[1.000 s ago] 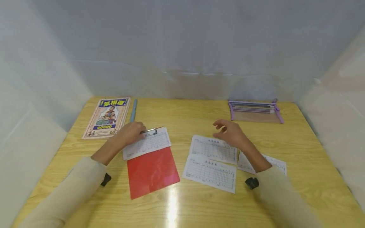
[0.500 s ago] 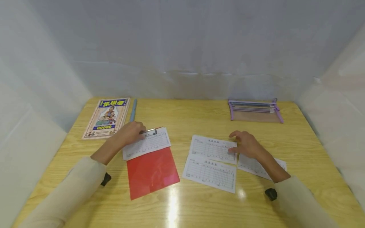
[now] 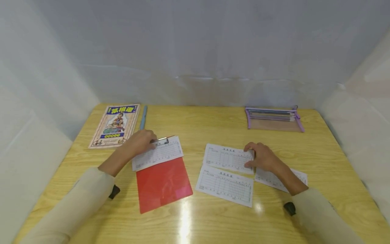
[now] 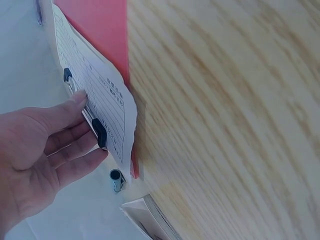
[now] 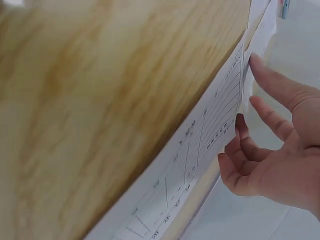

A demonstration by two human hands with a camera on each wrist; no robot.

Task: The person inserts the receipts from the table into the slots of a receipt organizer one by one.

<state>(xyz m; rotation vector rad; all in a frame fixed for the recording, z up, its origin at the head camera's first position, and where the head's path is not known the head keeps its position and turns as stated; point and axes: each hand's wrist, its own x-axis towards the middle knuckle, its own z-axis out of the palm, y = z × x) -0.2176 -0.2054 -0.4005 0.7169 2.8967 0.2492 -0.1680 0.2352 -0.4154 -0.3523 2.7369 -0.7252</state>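
In the head view my left hand (image 3: 141, 142) holds the metal clip (image 3: 160, 140) at the top of a red clipboard (image 3: 164, 184). The left wrist view puts my thumb on the clip and my fingers behind it. A printed form sheet (image 4: 97, 82) lies under the clip, its edge curling up. My right hand (image 3: 265, 158) touches the right end of an upper loose form sheet (image 3: 226, 157), thumb and fingertips spread apart there. Below it lies another form sheet (image 3: 225, 185). A further form sheet (image 5: 200, 135) sits partly beneath my right hand.
A comic-style booklet (image 3: 114, 125) lies at the back left, with a blue pen-like stick (image 3: 143, 117) beside it. At the back right is a see-through pencil pouch (image 3: 272, 118) with purple trim. Pale cloth walls (image 3: 195, 51) border the wooden table (image 3: 195, 122).
My right hand has moved right and closer to me, from above the upper loose sheet down to that sheet's right end. My left hand has stayed at the clip.
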